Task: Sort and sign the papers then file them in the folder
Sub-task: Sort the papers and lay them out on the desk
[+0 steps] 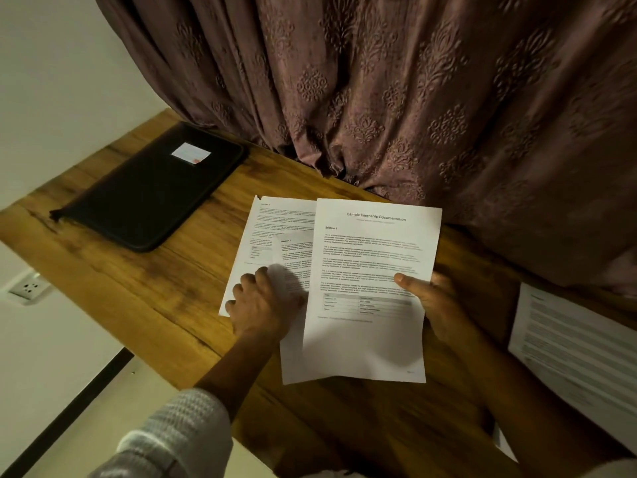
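Two sheets at least were fanned out under the left grip (262,305), and one more was raised in the right. At the far left of the tabletop (172,270) lay the black zip folder (148,188), closed, its long axis slanting from near-left to far-right, well apart from both hands. Of the two, the left one was nearer to it, so any reach for the folder would likely have fallen to that side.

Right of the folder were the loose sheets (269,232), overlapping and lying long-ways from near to far. The left grip sat on their near part, knuckles up and fingers curled over the paper. Its thumb was hidden behind the next page, so how firmly it held could not be told. A pale knitted sleeve (179,429) covered that forearm.

Just right, and overlapping those sheets, was the title page (372,257), tilted up toward the camera with its heading at the far end. The right grip (441,305) pinched its right edge, thumb on the printed face and fingers behind.

Further right, another printed page (568,350) lay apart at the tabletop's right end. No pen was in view, so the job seemed to be at the sorting stage.
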